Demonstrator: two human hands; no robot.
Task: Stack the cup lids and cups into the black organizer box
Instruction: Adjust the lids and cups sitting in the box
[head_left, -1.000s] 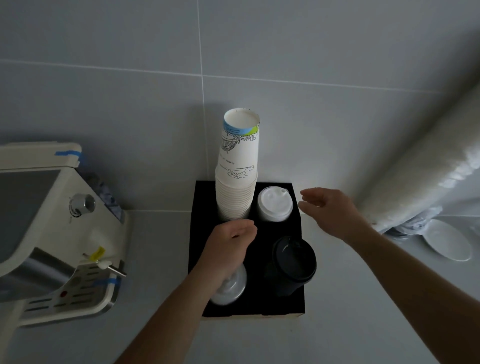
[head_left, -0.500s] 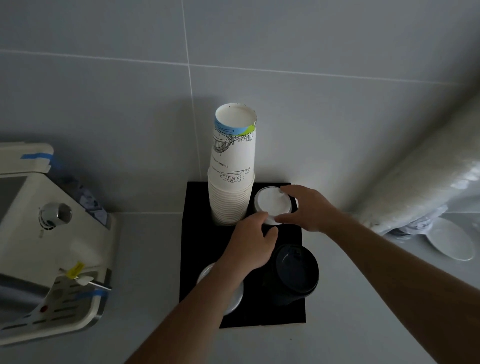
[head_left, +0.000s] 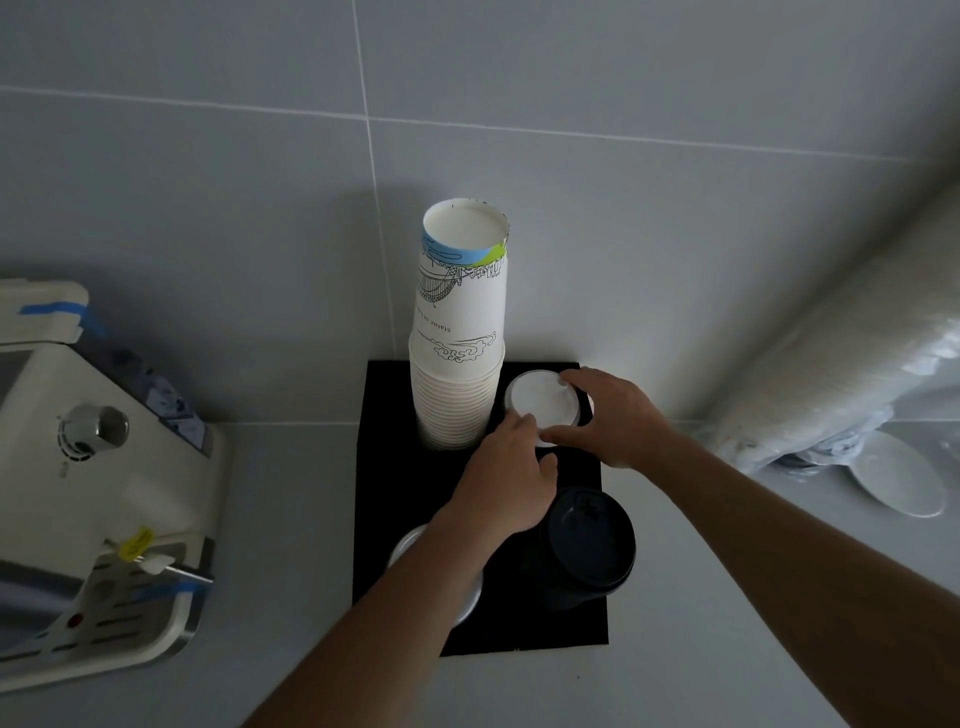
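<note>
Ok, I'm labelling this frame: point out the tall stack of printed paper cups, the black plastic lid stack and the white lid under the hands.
tall stack of printed paper cups (head_left: 460, 332): head view, side wall.
black plastic lid stack (head_left: 589, 538): head view, top lid.
white lid (head_left: 540, 397): head view, flat top.

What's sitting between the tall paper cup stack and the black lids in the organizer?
In the head view, the left hand lies between the cup stack and the black lids, fingertips at the white lids.

place: café drinks counter | cues: coffee machine (head_left: 93, 499), paper cup stack (head_left: 460, 332), sleeved lids (head_left: 841, 364), tiled wall (head_left: 208, 156)
</note>
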